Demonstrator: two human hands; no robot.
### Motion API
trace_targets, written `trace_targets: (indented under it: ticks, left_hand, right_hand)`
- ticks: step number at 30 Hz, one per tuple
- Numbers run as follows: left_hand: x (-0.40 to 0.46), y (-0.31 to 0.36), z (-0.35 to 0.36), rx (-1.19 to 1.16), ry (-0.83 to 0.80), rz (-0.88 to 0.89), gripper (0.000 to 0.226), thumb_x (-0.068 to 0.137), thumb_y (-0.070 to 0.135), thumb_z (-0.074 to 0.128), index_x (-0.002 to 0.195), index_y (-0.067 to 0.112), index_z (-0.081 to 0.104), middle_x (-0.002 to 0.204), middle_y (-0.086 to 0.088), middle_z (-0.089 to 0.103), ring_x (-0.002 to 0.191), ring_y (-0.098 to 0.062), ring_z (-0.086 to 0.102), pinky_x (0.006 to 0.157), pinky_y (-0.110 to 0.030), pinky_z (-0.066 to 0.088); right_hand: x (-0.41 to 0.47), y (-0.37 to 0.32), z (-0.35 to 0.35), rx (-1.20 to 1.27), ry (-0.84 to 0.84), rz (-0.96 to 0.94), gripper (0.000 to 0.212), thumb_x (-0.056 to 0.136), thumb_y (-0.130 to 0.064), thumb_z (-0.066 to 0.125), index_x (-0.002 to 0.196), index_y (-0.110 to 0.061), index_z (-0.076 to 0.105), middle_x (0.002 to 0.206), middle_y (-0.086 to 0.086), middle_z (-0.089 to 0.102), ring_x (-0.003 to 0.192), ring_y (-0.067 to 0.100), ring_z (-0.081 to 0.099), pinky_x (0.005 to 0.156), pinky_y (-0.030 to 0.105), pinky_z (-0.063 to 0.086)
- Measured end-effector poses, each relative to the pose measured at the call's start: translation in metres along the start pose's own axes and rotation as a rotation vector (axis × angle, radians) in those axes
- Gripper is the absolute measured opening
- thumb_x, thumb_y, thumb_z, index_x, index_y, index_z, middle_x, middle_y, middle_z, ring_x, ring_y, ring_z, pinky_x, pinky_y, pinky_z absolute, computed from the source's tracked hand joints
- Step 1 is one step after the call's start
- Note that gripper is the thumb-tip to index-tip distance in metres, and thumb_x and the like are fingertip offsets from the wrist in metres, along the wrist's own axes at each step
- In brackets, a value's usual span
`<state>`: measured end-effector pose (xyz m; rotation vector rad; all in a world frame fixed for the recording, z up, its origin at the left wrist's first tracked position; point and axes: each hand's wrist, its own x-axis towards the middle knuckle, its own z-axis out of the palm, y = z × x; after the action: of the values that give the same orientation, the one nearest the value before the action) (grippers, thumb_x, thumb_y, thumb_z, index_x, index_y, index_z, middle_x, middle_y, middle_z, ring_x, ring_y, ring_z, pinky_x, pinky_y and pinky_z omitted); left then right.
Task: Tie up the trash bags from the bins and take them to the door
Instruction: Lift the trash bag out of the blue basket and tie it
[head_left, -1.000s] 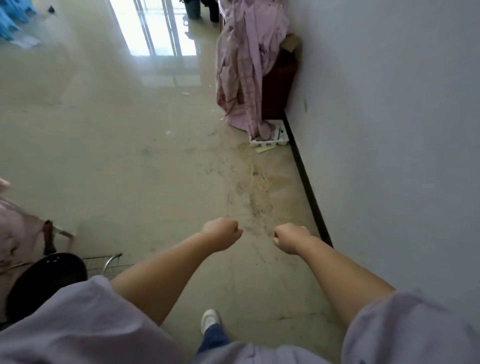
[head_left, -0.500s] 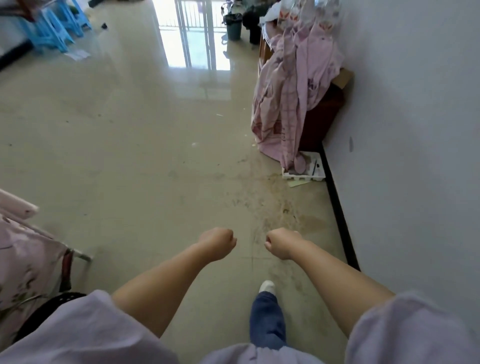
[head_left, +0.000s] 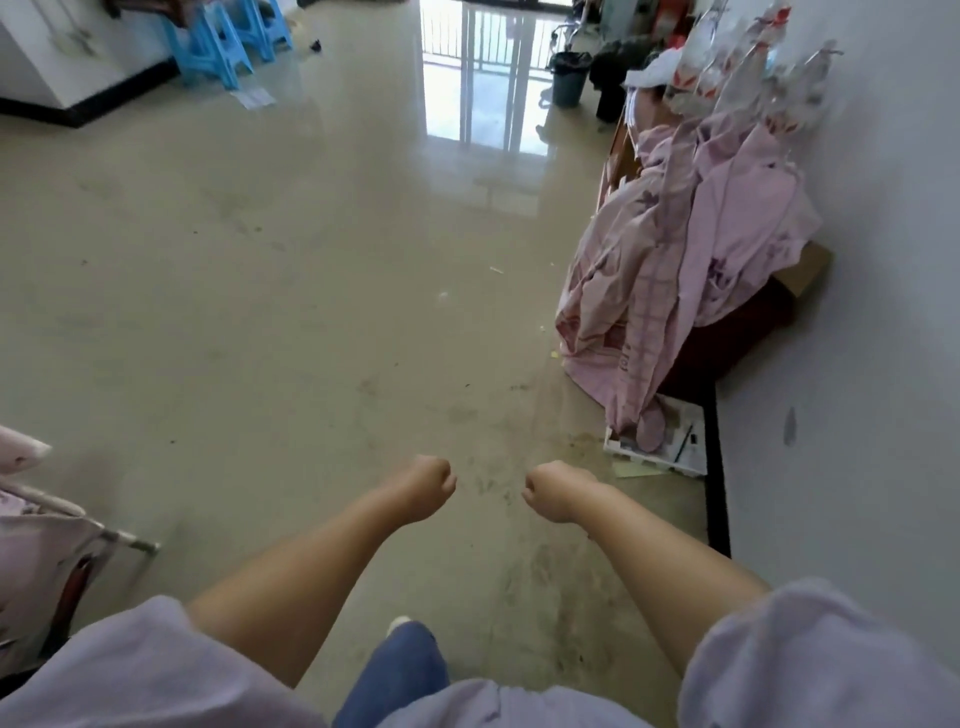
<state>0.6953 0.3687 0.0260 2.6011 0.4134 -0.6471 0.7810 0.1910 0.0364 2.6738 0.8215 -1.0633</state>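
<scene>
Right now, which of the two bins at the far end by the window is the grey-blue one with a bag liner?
The left bin, the grey-blue round plastic bin with a dark liner folded over its rim. The dark bin to its right is darker and sits against the furniture.

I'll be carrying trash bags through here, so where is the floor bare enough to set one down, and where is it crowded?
The floor is bare through the middle, between the blue stools at far left and the pink bedding along the right wall. It is crowded on the right: bedding, a white tray below it, and a grey bin beyond. The fists, left hand and right hand, hold nothing.
</scene>
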Motion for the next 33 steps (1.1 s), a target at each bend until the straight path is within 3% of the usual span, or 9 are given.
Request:
trace_targets:
  ticks: [7,13,16,19,22,27,33]
  left_hand:
    - [0.127,-0.028,-0.092,-0.024,0.02,0.005,0.037,0.099,0.025,0.037,0.107,-0.002,0.061,0.109,-0.021,0.064,0.099,-0.033,0.06,0.076,-0.032,0.043]
    - [0.245,-0.071,-0.199,0.028,-0.002,-0.02,0.035,0.099,0.027,0.037,0.103,0.001,0.061,0.1,-0.016,0.063,0.081,-0.026,0.053,0.069,-0.029,0.038]
    - [0.298,-0.081,-0.243,0.036,-0.024,-0.022,0.035,0.098,0.025,0.037,0.106,0.001,0.061,0.108,-0.018,0.064,0.083,-0.027,0.053,0.07,-0.026,0.036]
    - [0.358,-0.085,-0.276,0.05,-0.042,-0.007,0.035,0.097,0.025,0.038,0.103,0.0,0.061,0.106,-0.018,0.064,0.086,-0.028,0.057,0.073,-0.029,0.042]
    - [0.422,-0.084,-0.309,0.061,-0.045,0.011,0.031,0.097,0.025,0.038,0.088,0.002,0.057,0.095,-0.017,0.062,0.08,-0.028,0.055,0.069,-0.029,0.04]
    - [0.534,-0.074,-0.369,0.045,-0.005,-0.008,0.037,0.099,0.027,0.036,0.105,0.0,0.061,0.11,-0.019,0.063,0.088,-0.029,0.057,0.068,-0.024,0.033]
    - [0.649,-0.079,-0.448,0.002,0.038,-0.062,0.042,0.1,0.036,0.033,0.097,0.004,0.061,0.104,-0.017,0.064,0.094,-0.032,0.061,0.069,-0.029,0.037]
  right_hand:
    - [0.137,-0.001,-0.1,-0.045,-0.046,-0.025,0.038,0.098,-0.025,0.031,0.12,-0.005,0.056,0.13,0.015,0.055,0.116,0.033,0.055,0.094,0.038,0.045]
    - [0.235,-0.017,-0.208,0.049,-0.019,-0.015,0.039,0.1,-0.023,0.031,0.119,0.001,0.057,0.13,0.018,0.055,0.116,0.033,0.055,0.092,0.032,0.045]
    - [0.28,-0.016,-0.246,0.092,0.013,0.0,0.039,0.098,-0.025,0.033,0.114,-0.002,0.06,0.126,0.019,0.058,0.112,0.034,0.057,0.092,0.035,0.046]
    - [0.327,-0.005,-0.285,0.112,0.009,0.02,0.039,0.098,-0.026,0.033,0.113,-0.003,0.06,0.125,0.019,0.059,0.111,0.034,0.058,0.089,0.033,0.046]
    - [0.376,0.009,-0.332,0.117,-0.007,0.024,0.04,0.101,-0.024,0.031,0.123,0.0,0.055,0.132,0.019,0.054,0.118,0.034,0.053,0.094,0.032,0.042]
    - [0.478,0.042,-0.413,0.099,0.009,0.013,0.043,0.101,-0.024,0.03,0.121,0.003,0.056,0.131,0.022,0.055,0.119,0.036,0.053,0.096,0.032,0.042]
    - [0.589,0.072,-0.534,0.057,0.023,-0.009,0.034,0.097,-0.022,0.038,0.115,-0.003,0.06,0.118,0.02,0.061,0.11,0.033,0.058,0.084,0.031,0.043]
